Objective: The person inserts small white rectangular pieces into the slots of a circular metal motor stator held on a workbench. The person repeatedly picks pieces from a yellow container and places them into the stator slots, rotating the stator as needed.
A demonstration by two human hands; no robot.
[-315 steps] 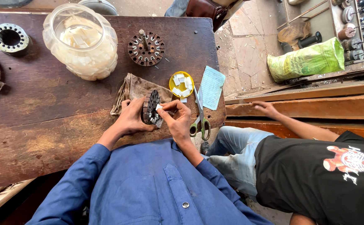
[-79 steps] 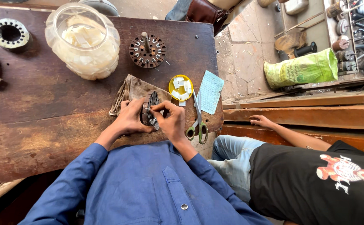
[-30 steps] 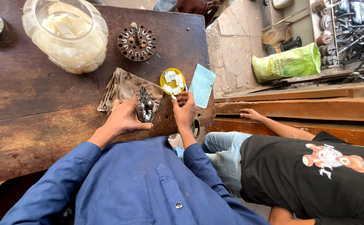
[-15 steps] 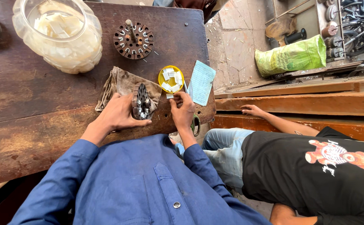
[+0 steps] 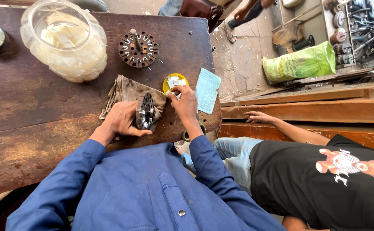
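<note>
Where gripped: slotted, seemingly steel disc (image 5: 146, 112)

Both hands forward (left (image 5: 120, 122) cupped, right (image 5: 186, 102) pinching)

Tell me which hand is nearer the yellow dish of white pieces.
Right. The right hand has its fingertips at the yellow dish, touching the white pieces. The left hand is farther off, holding the slotted metal core upright on the cloth.

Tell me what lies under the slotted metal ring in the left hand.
The slotted metal ring, held on edge by the left hand, stands on a dirty brown cloth spread over the wooden table. Anything beneath the cloth is hidden.
</note>
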